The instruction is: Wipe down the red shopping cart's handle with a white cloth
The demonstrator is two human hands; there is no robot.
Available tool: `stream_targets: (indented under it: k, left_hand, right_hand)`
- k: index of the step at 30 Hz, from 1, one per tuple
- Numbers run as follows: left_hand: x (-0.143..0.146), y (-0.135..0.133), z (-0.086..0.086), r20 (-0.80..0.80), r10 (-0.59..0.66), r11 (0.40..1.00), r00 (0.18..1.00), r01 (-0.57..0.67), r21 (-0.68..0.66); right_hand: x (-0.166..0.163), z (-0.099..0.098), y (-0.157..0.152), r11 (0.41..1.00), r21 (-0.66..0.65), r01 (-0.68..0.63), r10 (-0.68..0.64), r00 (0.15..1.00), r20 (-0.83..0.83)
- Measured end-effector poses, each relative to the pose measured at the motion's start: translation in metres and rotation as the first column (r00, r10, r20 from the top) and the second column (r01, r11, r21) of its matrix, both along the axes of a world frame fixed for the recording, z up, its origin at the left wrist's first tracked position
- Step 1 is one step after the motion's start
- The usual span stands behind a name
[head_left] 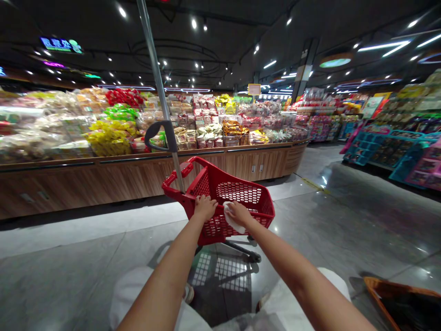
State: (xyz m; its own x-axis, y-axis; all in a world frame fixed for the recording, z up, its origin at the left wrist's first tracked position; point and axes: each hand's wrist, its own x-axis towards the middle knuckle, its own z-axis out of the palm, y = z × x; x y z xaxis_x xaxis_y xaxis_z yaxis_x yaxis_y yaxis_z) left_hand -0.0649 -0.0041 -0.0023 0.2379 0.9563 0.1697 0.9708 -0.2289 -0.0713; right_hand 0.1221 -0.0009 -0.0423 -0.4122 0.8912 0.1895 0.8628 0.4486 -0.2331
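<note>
A red plastic shopping cart [241, 179] with a mesh basket stands right in front of me, side-on. My left hand [206, 208] is closed over the near rim of its basket, towards the handle end. In my right hand [237, 213] is a white cloth [230, 219], pressed against the same rim further right; part of it hangs down over the mesh side. The basket holds nothing that I can make out. A metal pole [155, 64] with a grey hooked holder [168, 135] rises from the handle end of the cart.
Behind the cart runs a long wood-panelled display counter [237, 163] heaped with packaged goods. Blue and pink display racks [382, 147] stand to the right. At the lower right lies an orange-rimmed container [374, 287] with dark contents. The floor [310, 230] is grey shiny tile.
</note>
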Motion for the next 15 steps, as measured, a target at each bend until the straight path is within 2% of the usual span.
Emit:
stream_targets:
  k: [3, 5, 7, 12, 15]
  left_hand:
    - [-0.003, -0.002, 0.0, 0.008, -0.013, 1.0, 1.0, 0.013, -0.007]
    - [-0.006, -0.003, 0.001, 0.029, -0.036, 0.999, 0.999, 0.037, -0.021]
    - [-0.01, -0.002, 0.003, 0.042, -0.06, 0.997, 0.997, 0.062, -0.04]
    - [-0.019, 0.015, 0.004, -0.01, -0.05, 0.998, 0.999, 0.05, -0.046]
    - [-0.019, 0.03, -0.002, -0.038, 0.028, 0.999, 0.999, -0.026, 0.035]
  right_hand:
    - [-0.034, 0.001, 0.004, 1.0, -0.002, -0.024, 0.024, 0.999, -0.04]
    - [-0.027, -0.001, 0.004, 0.999, -0.025, -0.039, 0.037, 0.998, -0.048]
    - [0.004, -0.006, 0.003, 0.997, -0.044, -0.061, 0.059, 0.997, -0.046]
    - [0.117, -0.023, -0.007, 0.997, -0.07, -0.041, 0.04, 0.999, -0.018]
    - [0.15, -0.031, -0.011, 0.994, -0.11, 0.028, -0.029, 1.0, -0.009]
